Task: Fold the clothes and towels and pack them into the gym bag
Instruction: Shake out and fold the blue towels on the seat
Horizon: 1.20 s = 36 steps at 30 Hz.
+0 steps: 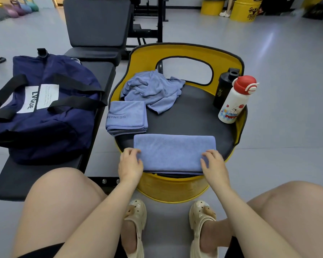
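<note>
A single wide-angle camera, worn on the seated person's head, looked forward and steeply down. The person's own knees and sandalled feet filled the bottom of the frame, showing how near the lens sat to the work. The yellow barrel chair [231, 58] stood at centre, close below the camera, with the left hand [130, 163] and right hand [213, 164] just under mid-frame. The navy gym bag [45, 108] on the black bench [13, 181] occupied the left side. The gym floor stretched away to the top edge, its lines bowed by the lens. No second view was supplied.
</note>
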{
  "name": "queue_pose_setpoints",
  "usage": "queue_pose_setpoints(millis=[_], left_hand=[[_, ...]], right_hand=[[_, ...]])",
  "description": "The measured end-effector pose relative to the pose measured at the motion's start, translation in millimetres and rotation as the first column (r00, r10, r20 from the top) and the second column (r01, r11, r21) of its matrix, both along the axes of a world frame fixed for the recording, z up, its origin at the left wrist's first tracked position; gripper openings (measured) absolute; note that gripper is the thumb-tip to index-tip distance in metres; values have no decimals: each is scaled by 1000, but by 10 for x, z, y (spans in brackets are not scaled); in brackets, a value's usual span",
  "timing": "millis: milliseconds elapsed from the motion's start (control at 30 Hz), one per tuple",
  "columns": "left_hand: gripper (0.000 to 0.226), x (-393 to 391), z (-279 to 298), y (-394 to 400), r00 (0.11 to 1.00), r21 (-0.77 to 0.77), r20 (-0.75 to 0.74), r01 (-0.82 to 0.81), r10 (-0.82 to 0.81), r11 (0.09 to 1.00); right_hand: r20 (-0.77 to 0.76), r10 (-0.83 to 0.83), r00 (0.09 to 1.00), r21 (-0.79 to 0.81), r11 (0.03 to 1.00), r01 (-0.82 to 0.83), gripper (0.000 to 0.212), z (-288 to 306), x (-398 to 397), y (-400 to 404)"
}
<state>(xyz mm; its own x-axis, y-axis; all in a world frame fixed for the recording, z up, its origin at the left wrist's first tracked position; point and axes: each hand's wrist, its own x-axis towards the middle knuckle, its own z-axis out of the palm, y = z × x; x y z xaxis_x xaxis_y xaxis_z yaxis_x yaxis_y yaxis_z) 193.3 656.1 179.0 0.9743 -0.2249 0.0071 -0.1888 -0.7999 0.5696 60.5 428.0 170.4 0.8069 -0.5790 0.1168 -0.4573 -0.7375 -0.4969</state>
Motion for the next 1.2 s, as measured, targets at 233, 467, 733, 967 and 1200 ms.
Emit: queue_pose_setpoints(millis=[233,467,733,967,1200], left_hand=[[50,-48,-89,-557,909,252,90,374,-406,893],[67,88,-207,-813,843,457,28,467,-537,757],[85,316,-272,-555,890,383,9,417,-455,824],[50,424,-279,-317,959,282,-34,279,-281,918],[53,419,-122,-277,991,-255,-59,-135,124,958]], right_hand=[[-58,297,953,-54,952,-300,51,-75,486,311],[-271,284,920,-141,933,-330,66,-183,779,263],[-261,158,952,-155,967,-203,78,-248,625,-79],[-301,39,953,-124,989,-80,53,-230,469,-263],[-266,109,958,-162,974,-156,82,-158,544,-39]])
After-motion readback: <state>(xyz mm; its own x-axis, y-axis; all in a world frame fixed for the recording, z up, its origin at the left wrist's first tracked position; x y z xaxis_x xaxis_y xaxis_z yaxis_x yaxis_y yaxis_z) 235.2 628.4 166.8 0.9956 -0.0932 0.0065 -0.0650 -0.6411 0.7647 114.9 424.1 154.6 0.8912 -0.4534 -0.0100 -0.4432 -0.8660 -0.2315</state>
